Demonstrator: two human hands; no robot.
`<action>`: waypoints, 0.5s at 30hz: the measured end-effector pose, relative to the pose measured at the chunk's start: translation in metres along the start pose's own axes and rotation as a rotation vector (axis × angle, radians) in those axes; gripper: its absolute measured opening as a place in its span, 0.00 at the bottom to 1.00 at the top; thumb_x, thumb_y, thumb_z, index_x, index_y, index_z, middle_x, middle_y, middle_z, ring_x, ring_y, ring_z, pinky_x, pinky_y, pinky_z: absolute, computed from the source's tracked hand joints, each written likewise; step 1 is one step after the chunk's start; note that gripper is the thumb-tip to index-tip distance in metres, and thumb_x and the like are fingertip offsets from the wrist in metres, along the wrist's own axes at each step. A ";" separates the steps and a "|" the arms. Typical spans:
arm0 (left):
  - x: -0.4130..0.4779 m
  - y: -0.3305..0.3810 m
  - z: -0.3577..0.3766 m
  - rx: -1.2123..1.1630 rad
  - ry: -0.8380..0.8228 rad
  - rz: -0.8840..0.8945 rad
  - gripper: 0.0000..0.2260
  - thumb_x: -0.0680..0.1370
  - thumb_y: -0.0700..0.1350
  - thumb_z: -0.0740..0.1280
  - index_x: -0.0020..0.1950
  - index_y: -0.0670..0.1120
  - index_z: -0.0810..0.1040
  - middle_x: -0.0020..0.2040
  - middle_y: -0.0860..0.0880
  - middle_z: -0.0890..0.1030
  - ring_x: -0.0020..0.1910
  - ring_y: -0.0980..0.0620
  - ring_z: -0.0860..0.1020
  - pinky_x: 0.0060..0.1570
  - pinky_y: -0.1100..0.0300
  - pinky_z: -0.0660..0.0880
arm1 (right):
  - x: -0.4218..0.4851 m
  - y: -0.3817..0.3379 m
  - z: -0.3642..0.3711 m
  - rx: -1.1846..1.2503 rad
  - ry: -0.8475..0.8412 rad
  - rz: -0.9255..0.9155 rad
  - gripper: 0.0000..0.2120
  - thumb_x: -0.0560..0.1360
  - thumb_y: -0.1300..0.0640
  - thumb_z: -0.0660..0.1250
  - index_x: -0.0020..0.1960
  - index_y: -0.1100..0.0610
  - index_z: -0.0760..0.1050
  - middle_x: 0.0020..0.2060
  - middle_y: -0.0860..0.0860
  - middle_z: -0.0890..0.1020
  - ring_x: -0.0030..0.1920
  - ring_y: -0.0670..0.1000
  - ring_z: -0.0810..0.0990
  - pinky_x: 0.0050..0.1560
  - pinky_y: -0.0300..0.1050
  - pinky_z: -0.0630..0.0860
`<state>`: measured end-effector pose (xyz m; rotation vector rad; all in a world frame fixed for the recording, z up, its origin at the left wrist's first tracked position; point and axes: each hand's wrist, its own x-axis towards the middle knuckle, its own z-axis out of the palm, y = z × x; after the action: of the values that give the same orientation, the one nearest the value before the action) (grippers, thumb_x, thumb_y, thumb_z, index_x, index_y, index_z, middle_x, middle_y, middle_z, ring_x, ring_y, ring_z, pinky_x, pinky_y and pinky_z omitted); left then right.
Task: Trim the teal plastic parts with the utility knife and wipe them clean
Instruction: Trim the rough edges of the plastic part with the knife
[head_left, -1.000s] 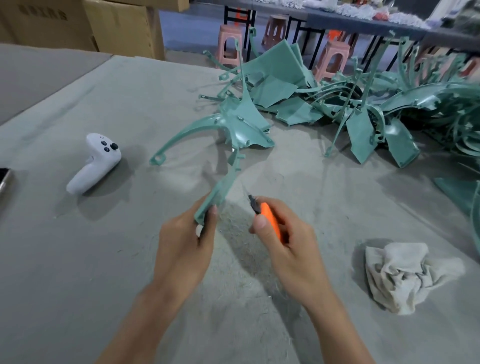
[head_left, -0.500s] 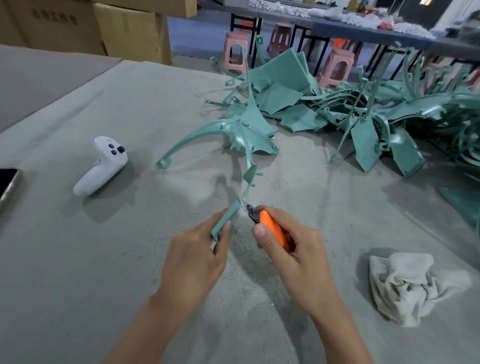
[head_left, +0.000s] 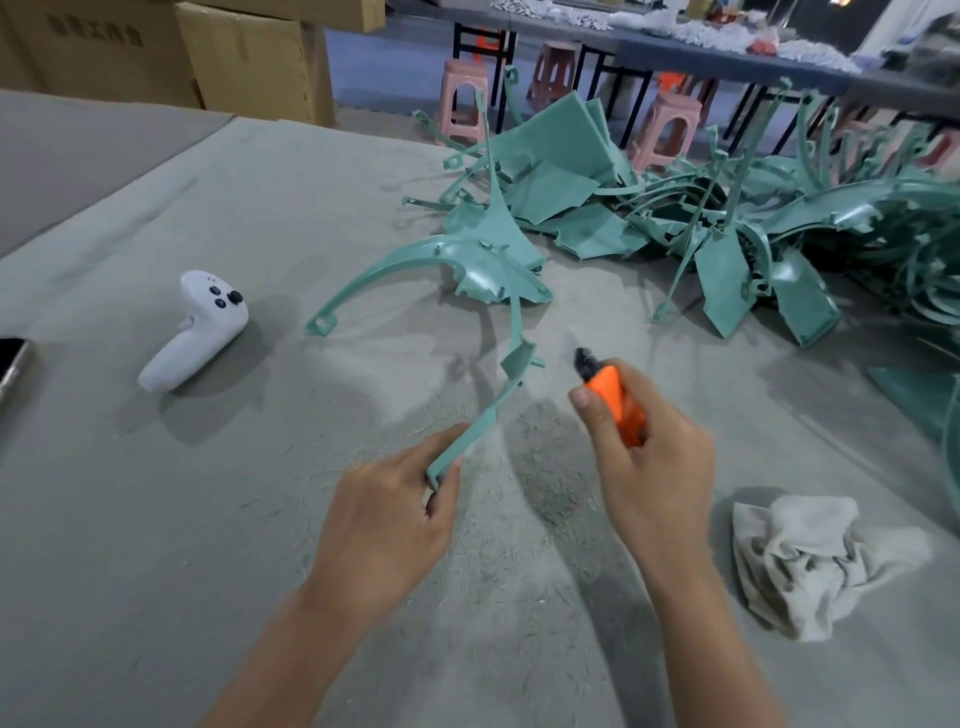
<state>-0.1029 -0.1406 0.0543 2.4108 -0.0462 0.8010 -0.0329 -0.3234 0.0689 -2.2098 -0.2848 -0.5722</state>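
The left hand (head_left: 384, 514) pinched the thin lower end of a teal plastic part (head_left: 483, 265) between the thumb and the fingers. The right hand (head_left: 649, 467) was closed around the orange handle of the utility knife (head_left: 615, 400). The two hands were apart, with a gap of bare table (head_left: 156, 519) between them.

The dark tip of the knife pointed up and away from the person. It was near the thin arm of the part but did not touch it. The tip was blurred, so I cannot tell whether the blade was out. From the left hand the part rose in a bent strip to a wider curved body, and one long arched arm of it reached down to the table on the left.

Fine shavings (head_left: 550, 478) lay on the table between the hands. A crumpled pale cloth (head_left: 810, 561) lay to the right of the right hand. A big pile of teal parts (head_left: 727, 223) lay further back on the right. A white controller (head_left: 200, 327) lay on the left, and the edge of a phone (head_left: 13, 364) showed at the left border. Cardboard boxes (head_left: 249, 57) and pink stools (head_left: 465, 98) stood behind the table.
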 end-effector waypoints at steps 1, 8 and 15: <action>0.000 0.000 -0.001 -0.001 -0.003 0.001 0.16 0.76 0.47 0.59 0.51 0.44 0.84 0.24 0.65 0.54 0.19 0.55 0.61 0.25 0.83 0.56 | 0.002 0.003 -0.002 0.009 0.042 0.034 0.19 0.78 0.37 0.62 0.59 0.49 0.79 0.28 0.43 0.71 0.27 0.44 0.65 0.31 0.43 0.63; -0.004 -0.007 0.006 0.095 0.018 0.089 0.19 0.67 0.37 0.66 0.57 0.45 0.84 0.43 0.52 0.86 0.29 0.56 0.80 0.29 0.68 0.73 | -0.006 -0.014 -0.005 0.371 -0.125 0.161 0.21 0.71 0.33 0.65 0.42 0.52 0.78 0.29 0.55 0.74 0.29 0.54 0.70 0.30 0.48 0.67; -0.005 -0.007 0.005 0.166 -0.001 0.181 0.21 0.71 0.38 0.57 0.60 0.41 0.82 0.57 0.46 0.83 0.56 0.44 0.81 0.52 0.47 0.80 | -0.012 -0.029 0.004 0.574 -0.245 0.365 0.25 0.71 0.48 0.77 0.25 0.53 0.65 0.24 0.49 0.63 0.28 0.51 0.59 0.29 0.47 0.57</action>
<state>-0.1028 -0.1383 0.0450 2.5907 -0.2087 0.9171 -0.0530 -0.3021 0.0800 -1.7070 -0.1398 -0.0064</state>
